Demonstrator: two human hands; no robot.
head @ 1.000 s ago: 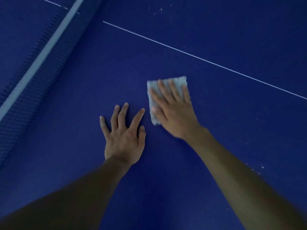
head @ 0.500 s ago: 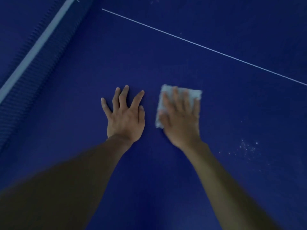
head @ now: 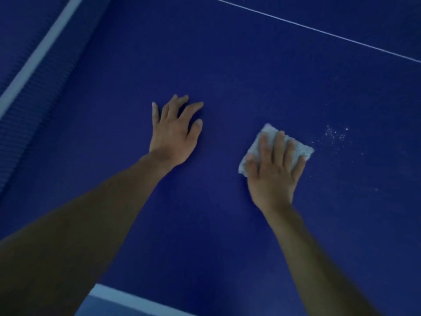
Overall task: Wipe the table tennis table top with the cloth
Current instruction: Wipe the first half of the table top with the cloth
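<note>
Matt, smooth blue table top (head: 227, 65); nubbly grey cloth (head: 300, 149); ribbed mesh net (head: 34, 106).

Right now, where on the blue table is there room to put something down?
The biggest bare patch runs from the left hand and right hand up to the thin white line. Another lies between the left hand and the net. It is crowded where the right hand presses the cloth, with white specks beside it.

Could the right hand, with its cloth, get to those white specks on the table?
Probably yes: the white specks lie just past the cloth under the right hand, only bare table top between.
</note>
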